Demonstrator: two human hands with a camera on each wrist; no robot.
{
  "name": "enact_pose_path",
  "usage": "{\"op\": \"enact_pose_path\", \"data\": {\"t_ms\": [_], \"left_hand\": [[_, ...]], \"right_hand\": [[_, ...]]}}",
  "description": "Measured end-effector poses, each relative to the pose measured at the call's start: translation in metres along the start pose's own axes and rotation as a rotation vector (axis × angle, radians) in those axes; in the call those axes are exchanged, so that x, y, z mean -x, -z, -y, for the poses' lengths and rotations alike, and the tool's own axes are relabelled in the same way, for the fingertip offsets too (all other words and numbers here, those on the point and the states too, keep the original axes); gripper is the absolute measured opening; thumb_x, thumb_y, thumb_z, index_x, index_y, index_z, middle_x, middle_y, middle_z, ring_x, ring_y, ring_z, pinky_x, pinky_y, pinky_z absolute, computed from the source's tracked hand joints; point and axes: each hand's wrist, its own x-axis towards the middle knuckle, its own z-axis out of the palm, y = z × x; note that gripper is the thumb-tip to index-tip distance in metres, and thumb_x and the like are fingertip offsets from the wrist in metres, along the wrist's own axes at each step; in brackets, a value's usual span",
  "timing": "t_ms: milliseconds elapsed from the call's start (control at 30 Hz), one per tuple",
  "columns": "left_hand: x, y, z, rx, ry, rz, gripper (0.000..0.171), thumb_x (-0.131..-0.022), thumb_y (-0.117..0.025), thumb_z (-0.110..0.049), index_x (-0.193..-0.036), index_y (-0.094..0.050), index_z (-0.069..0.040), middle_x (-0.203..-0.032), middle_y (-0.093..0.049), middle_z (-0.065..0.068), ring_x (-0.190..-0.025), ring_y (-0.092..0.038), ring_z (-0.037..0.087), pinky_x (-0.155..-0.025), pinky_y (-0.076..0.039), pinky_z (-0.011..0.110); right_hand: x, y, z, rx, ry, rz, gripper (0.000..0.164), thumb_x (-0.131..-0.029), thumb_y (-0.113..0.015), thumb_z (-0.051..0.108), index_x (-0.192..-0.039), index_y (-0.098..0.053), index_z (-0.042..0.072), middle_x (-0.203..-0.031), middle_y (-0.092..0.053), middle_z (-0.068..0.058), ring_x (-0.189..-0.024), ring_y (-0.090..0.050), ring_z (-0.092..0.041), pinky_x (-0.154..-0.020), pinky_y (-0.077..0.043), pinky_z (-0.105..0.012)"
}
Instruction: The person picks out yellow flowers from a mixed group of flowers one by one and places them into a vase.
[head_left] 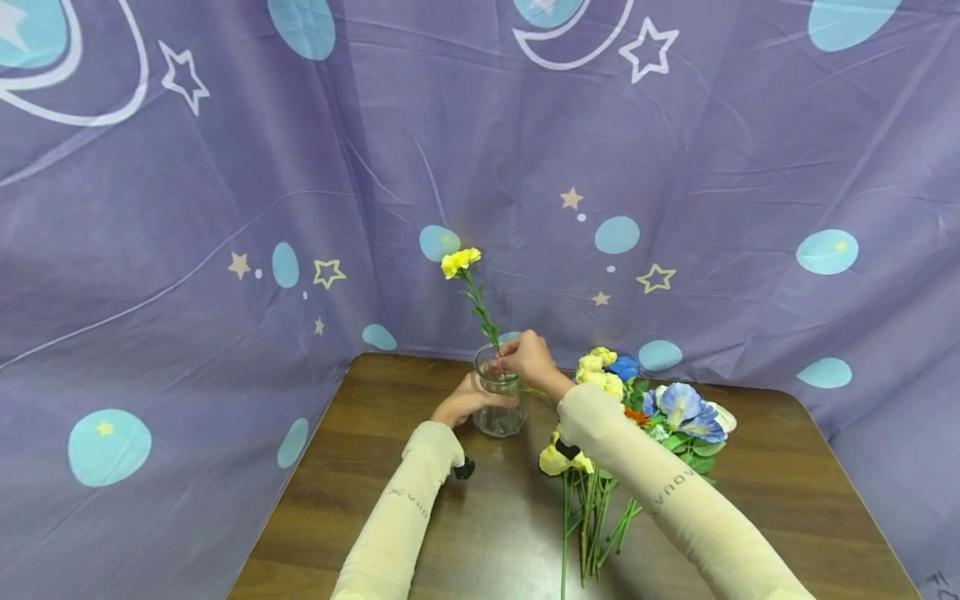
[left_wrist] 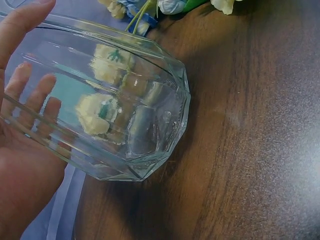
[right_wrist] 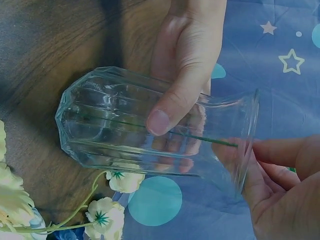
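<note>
A clear faceted glass vase [head_left: 501, 423] stands on the wooden table toward its back edge. My left hand [head_left: 471, 402] grips the vase round its side, thumb across the front in the right wrist view. At the rim my right hand [head_left: 529, 360] pinches the green stem of a yellow carnation [head_left: 461, 262]. The bloom rises above the vase, leaning left. Inside the glass the lower stem [right_wrist: 200, 138] shows, running down from the mouth toward the base. Pale yellow blossoms [left_wrist: 97, 114] are seen through the glass in the left wrist view.
Right of the vase lies a heap of artificial flowers, with yellow blooms [head_left: 600, 379], a blue-violet bloom [head_left: 684, 407] and green stems [head_left: 592, 525] pointing toward the near edge. A patterned purple cloth [head_left: 480, 150] hangs behind and beside the table [head_left: 315, 533].
</note>
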Motion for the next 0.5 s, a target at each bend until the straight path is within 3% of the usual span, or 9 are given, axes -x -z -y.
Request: {"op": "enact_pose_path", "data": {"t_ms": [300, 500], "left_hand": [[-0.0013, 0.0004, -0.0012, -0.007, -0.012, -0.004, 0.078, -0.075, -0.088, -0.009, -0.145, -0.053, -0.009, -0.138, -0.064, 0.011, -0.121, -0.062, 0.021, -0.109, -0.049, 0.037], [-0.0015, 0.0013, 0.0008, 0.002, 0.015, 0.008, 0.081, -0.075, -0.089, -0.012, -0.147, -0.051, -0.012, -0.142, -0.061, 0.008, -0.124, -0.060, 0.021, -0.110, -0.049, 0.038]], "right_hand": [[-0.0025, -0.0015, -0.0007, 0.052, 0.009, -0.022, 0.005, -0.086, -0.078, 0.005, -0.088, -0.079, 0.001, -0.089, -0.079, -0.013, -0.076, -0.074, -0.021, -0.071, -0.060, -0.027], [-0.0004, -0.0014, 0.0009, 0.050, 0.011, -0.025, 0.008, -0.089, -0.077, 0.009, -0.089, -0.079, 0.001, -0.089, -0.078, -0.012, -0.076, -0.074, -0.020, -0.071, -0.060, -0.027]]}}
